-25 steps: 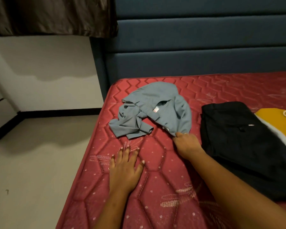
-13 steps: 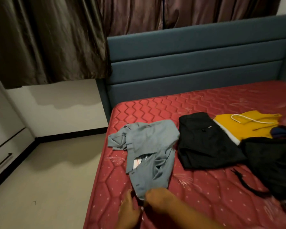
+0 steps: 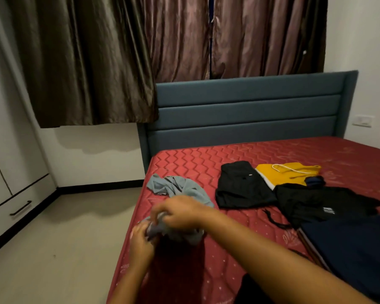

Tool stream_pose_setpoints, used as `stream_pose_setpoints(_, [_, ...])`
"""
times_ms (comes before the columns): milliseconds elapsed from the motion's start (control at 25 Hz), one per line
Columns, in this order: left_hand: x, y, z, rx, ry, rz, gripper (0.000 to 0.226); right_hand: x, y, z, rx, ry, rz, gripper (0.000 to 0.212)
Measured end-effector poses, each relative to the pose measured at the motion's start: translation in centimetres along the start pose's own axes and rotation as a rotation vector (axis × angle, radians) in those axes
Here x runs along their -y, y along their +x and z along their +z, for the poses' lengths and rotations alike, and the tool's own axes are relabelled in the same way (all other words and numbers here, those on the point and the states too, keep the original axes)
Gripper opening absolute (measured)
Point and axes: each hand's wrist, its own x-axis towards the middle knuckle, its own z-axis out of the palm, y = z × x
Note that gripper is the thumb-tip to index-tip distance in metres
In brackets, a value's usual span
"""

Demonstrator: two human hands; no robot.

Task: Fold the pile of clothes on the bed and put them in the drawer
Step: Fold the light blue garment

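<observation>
On the red bed, near its left edge, the grey-blue shirt stretches away toward the headboard. The left hand and right hand both pinch its bunched near end. The drawer lies leftward.

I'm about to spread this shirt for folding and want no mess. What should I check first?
1. Both hands on the shirt: ok, the left hand and right hand grip its near end.
2. Shirt lies flat: not ok, it is crumpled and bunched.
3. Which part is held, hem or collar: cannot tell, hands blurred.
4. Shirt apart from the shorts: ok, bare mattress shows between them.
5. Drawer open: not ok, it is shut.
</observation>
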Motion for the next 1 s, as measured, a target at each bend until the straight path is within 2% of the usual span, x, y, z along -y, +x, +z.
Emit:
stream_pose_setpoints(80, [-4.6, -1.2, -3.1, 0.023, 0.125, -0.135, 0.026, 0.3, -1.0, -4.2, -0.192, 0.128, 0.012, 0.031])
stream_pose_setpoints(120, [-6.2, -1.3, -4.4, 0.001, 0.133, -0.107, 0.02, 0.8, -1.9, -6.1, -0.278, 0.186, 0.0, 0.03])
stream_pose_setpoints(160, [-7.7, -1.9, -5.9, 0.069, 0.04, -0.084, 0.015, 1.4, -2.9, -7.9, -0.349, 0.224, -0.033, 0.028])
stream_pose_setpoints(200, [-8.7, -1.8, -7.2, 0.185, -0.16, -0.059, 0.015, 2.2, -4.0, -9.6, -0.414, 0.252, -0.069, 0.027])
stream_pose_setpoints(280, [-11.1, -1.2, -11.0, 0.401, -0.456, -0.05, 0.037, 3.5, -6.1, -12.9, -0.543, 0.284, -0.118, 0.027])
stream_pose_setpoints(360, [-14.0, -0.9, -16.5, 0.629, -0.477, -0.019, 0.057, 3.6, -8.2, -15.6, -0.638, 0.329, -0.115, 0.027])
stream_pose_setpoints(440, [-17.2, -0.7, -21.5, 0.832, -0.41, -0.012, 0.042, 2.0, -9.0, -17.2, -0.645, 0.316, -0.02, 0.031])
stream_pose_setpoints(480, [-18.4, -0.5, -22.8, 0.874, -0.375, -0.013, 0.032, 0.9, -8.7, -17.3, -0.633, 0.273, 0.06, 0.033])
stream_pose_setpoints(560, [-19.1, 0.6, -22.5, 0.813, -0.24, -0.014, 0.018, -2.0, -6.8, -16.3, -0.604, 0.129, 0.279, 0.027])
stream_pose_setpoints(640, [-17.8, 1.7, -19.1, 0.663, 0.034, 0.063, 0.017, -5.4, -4.6, -13.0, -0.55, -0.04, 0.472, 0.026])
stream_pose_setpoints(720, [-13.9, 2.1, -14.0, 0.54, 0.317, 0.14, 0.018, -8.7, -3.1, -7.5, -0.491, -0.106, 0.544, 0.026])
stream_pose_setpoints(840, [-7.8, 1.9, -8.3, 0.385, 0.661, 0.197, 0.017, -12.6, -1.8, -0.4, -0.381, -0.046, 0.607, 0.03])
stream_pose_setpoints(920, [-6.5, 3.7, -7.5, 0.23, 0.749, 0.305, 0.02, -13.7, -0.1, -0.1, -0.449, -0.014, 0.605, 0.031])
stream_pose_setpoints(1000, [-7.5, 7.0, -8.7, 0.023, 0.774, 0.424, 0.023, -13.8, 2.1, -2.2, -0.679, -0.013, 0.505, 0.028])
